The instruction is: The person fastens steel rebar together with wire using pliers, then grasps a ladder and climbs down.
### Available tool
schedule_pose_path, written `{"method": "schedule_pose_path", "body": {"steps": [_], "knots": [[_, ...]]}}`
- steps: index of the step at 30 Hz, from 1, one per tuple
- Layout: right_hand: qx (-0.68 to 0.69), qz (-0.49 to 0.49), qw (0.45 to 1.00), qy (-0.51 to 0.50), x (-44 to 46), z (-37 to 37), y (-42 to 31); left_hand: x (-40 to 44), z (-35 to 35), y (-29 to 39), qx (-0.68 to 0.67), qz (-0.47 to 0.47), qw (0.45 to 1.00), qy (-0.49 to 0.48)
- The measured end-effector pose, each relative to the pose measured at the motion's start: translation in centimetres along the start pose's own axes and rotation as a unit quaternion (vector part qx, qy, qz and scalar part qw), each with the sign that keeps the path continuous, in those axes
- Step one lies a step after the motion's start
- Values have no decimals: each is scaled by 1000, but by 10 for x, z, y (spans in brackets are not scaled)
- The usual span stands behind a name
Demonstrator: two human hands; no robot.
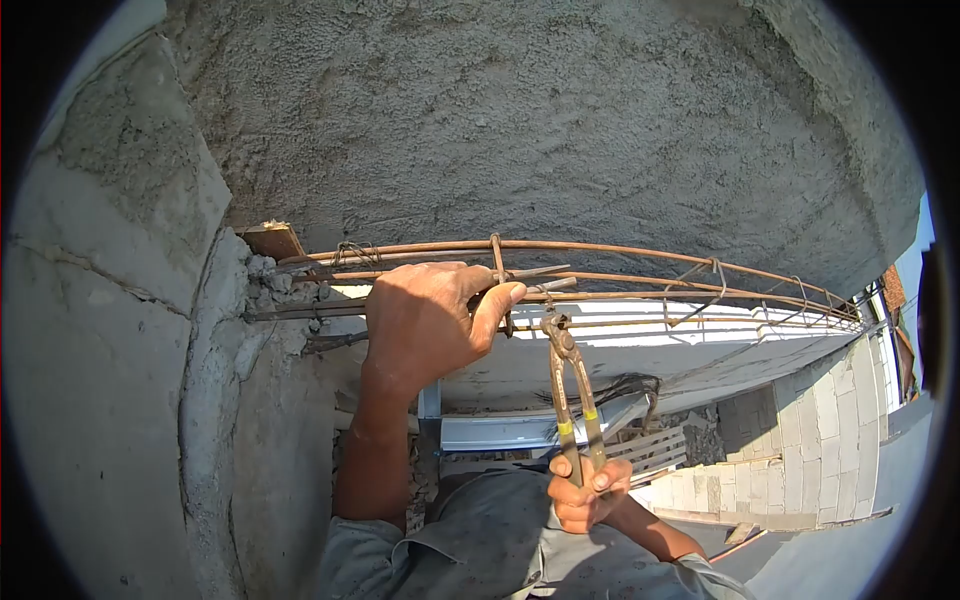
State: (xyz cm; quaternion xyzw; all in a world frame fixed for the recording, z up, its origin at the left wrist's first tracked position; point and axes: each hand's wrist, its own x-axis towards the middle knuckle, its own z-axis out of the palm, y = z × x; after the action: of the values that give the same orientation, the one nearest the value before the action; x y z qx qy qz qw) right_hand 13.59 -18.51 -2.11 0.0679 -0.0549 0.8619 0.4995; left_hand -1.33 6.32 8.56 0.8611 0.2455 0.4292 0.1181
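Note:
A long cage of rusty rebar [610, 246] runs across the view, with square stirrups [498, 262] around its bars. My left hand [420, 318] is closed over the bars near the cage's left end, its thumb beside a stirrup. Its other fingertips are hidden behind the hand. In my right hand [585, 495] are the handles of worn end-cutting pincers [562, 385] with yellow bands. The pincers point up, their jaws at the lower bar just right of my left thumb. Whether the jaws grip tie wire, I cannot tell.
Rough grey render covers the wall [540, 120] behind the cage. A concrete column [120, 330] stands at left, with a wood scrap [272, 240] at the bars' end. Dark loose wire [635, 385] hangs below the cage. Lower right is a block wall [770, 485].

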Motion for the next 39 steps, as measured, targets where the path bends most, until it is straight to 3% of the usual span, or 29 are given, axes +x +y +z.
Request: {"method": "schedule_pose_path", "body": {"steps": [2,5,8,11,12,15,16,17,19,20,23,24,25,27,28,31,32,34,35,36,37,38,39], "knots": [[-85,-9,996,19,0,-1,-5,1,-2,1,10,6,1000,-3],[-314,11,931,183,-19,7,-28,1,-2,3,10,-11,1000,-11],[-504,8,814,289,-10,33,-44,1,0,3,5,0,1000,-1],[-640,32,657,397,2,59,-38,2,-2,3,16,2,1000,-6],[-642,-2,660,391,2,59,-37,2,-2,4,21,0,1000,-14],[-609,13,709,355,-3,69,-43,1,1,3,28,6,1000,0],[-499,-31,817,288,-13,53,-44,1,2,4,24,14,999,17],[-406,-27,886,221,-14,38,-45,3,3,5,17,14,1000,22],[-197,-12,977,78,-11,17,-40,1,4,5,2,7,999,32],[-193,-32,978,74,-7,12,-33,0,1,3,26,30,999,24],[-127,-34,991,-39,-5,-11,-33,-34,18,19,-127,48,964,228],[-132,-23,990,-34,-6,-11,-35,-61,28,31,-233,-81,952,183],[-125,-5,991,-56,-5,-13,-39,-88,40,42,-334,-208,912,116],[-102,23,991,-89,-3,-21,-42,-100,65,51,-591,-326,731,-98],[-75,49,990,-108,-2,-24,-40,-104,87,48,-682,-286,654,-160],[-63,100,981,-155,2,-31,-44,-92,124,72,-837,-191,477,-189],[-86,109,987,-84,-6,-28,-47,-93,138,64,-894,-138,369,-214],[-135,126,981,57,-29,-15,-63,-97,128,81,-820,-249,492,-152],[-368,70,919,124,-39,-4,-76,-94,119,92,-763,-310,555,-120],[-604,54,774,183,-60,-6,-96,-97,124,96,-706,-326,620,-100],[-708,-53,648,274,-75,31,-104,-103,129,101,-644,-340,680,-80],[-716,-152,544,410,-97,39,-118,-111,134,106,-576,-352,735,-59],[-667,-331,462,482,-122,40,-138,-118,138,114,-584,-371,720,-54]]}}
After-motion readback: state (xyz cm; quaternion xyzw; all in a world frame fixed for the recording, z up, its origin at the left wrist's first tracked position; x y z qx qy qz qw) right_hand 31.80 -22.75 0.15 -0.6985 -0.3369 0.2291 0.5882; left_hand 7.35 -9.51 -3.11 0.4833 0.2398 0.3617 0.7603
